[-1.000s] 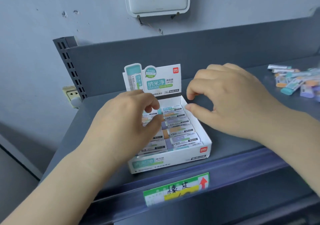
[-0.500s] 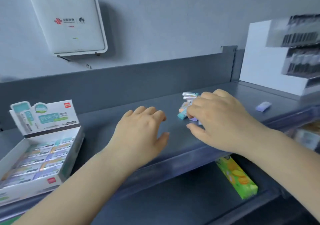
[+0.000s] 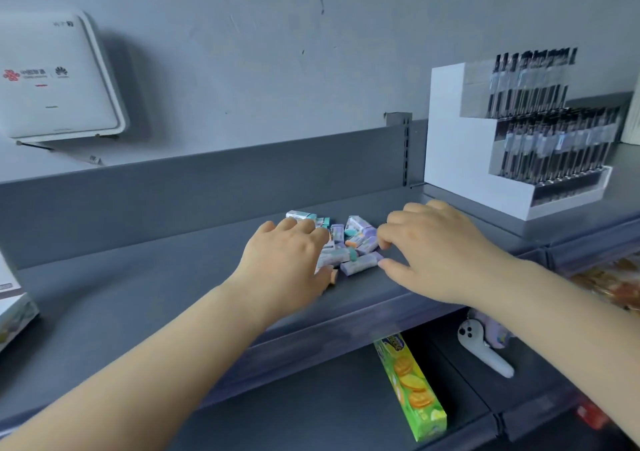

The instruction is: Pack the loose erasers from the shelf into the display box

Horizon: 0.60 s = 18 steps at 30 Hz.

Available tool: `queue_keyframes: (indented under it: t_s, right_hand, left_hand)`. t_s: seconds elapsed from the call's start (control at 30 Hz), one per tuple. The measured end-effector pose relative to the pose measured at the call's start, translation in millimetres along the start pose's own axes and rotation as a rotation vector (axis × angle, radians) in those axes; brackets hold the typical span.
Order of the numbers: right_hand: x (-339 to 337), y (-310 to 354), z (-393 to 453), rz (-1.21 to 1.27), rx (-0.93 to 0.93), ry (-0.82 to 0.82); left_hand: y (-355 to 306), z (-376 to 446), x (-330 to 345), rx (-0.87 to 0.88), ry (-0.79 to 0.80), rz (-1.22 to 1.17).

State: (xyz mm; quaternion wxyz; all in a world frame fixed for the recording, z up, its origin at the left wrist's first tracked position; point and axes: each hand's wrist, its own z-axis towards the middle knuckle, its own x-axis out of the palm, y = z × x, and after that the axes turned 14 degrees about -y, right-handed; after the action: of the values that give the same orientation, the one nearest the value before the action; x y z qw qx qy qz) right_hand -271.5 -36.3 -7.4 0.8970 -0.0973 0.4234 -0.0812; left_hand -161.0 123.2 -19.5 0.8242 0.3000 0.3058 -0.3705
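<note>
Change since earlier frame: both hands have closed in on the pile of erasers [image 3: 348, 244]; the view has swung further right, so the display box [image 3: 14, 306] now shows only as a corner at the far left edge.
Left hand [image 3: 287, 265]: lies on the left side of the pile, fingers spread and gently bent over several erasers – touching them, no clear pinch on any one.
Right hand [image 3: 438, 254]: at the right side of the pile, fingers curled toward the thumb at the nearest pieces; whether an eraser is already held cannot be told, the fingertips hide it.
Erasers: a loose heap of sleeved pieces with purple, teal and orange ends, on the grey shelf [image 3: 138, 287] between the two hands, near the back panel.
Display box: well apart from the pile, on the same shelf to the left; its contents are out of view here.
Progress: judged partway – the heap remains unpacked on the shelf.
Remaining: gather the heap, carry it left, set the pieces in rows inside the box.
Surroundings: white stepped pen stand [image 3: 485, 173] to the right, white wall unit [image 3: 59, 79] upper left, green biscuit box [image 3: 410, 386] on the lower shelf.
</note>
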Motion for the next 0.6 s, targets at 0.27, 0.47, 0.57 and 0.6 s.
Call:
queue_keyframes:
  t_s: [0.27, 0.47, 0.57, 0.6]
  right_hand:
    - [41, -44, 34, 0.179, 0.135, 0.01]
    - [83, -58, 70, 0.292, 0.329, 0.191]
    - [100, -60, 84, 0.299, 0.371, 0.305]
    - [103, -61, 87, 0.334, 0.4, 0.358]
  left_hand:
    - [11, 60, 39, 0.026, 0.063, 0.005]
    - [33, 100, 71, 0.02, 0.145, -0.016]
    - [40, 111, 83, 0.001, 0.163, -0.051]
    - [41, 114, 87, 0.0, 0.169, -0.057]
